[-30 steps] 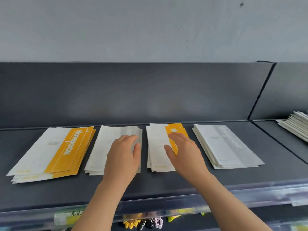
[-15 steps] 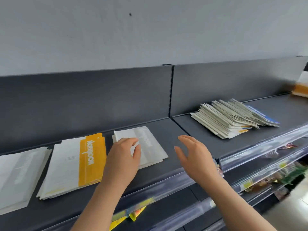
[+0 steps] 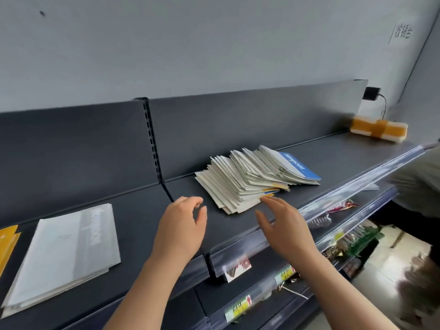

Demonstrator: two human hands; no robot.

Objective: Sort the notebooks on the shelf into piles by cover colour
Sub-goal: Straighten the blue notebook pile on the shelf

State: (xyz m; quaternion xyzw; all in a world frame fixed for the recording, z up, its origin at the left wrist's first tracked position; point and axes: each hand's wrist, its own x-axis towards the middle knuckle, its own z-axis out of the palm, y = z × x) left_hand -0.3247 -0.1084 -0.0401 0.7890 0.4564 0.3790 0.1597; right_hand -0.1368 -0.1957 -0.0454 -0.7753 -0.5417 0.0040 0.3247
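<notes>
A slumped, fanned stack of mixed notebooks [image 3: 247,179] lies on the dark shelf [image 3: 147,225], its top cover blue and white. My left hand [image 3: 181,227] hovers empty over the shelf just left of that stack, fingers curled apart. My right hand [image 3: 283,229] hangs open in front of the stack, its fingertips close to the stack's near corner. At the left lies a neat pile of grey-banded notebooks [image 3: 66,253]. The corner of a yellow notebook pile [image 3: 7,241] shows at the left edge.
A bundle of yellow and white notebooks [image 3: 378,129] rests at the shelf's far right end. Clear price rails [image 3: 333,194] edge the shelf, with packaged goods on lower shelves [image 3: 350,244]. Another person [image 3: 419,186] stands at the right.
The view has swung right from the sorted piles to the mixed stack. Both hands left the piles and moved right, now empty beside the stack.
</notes>
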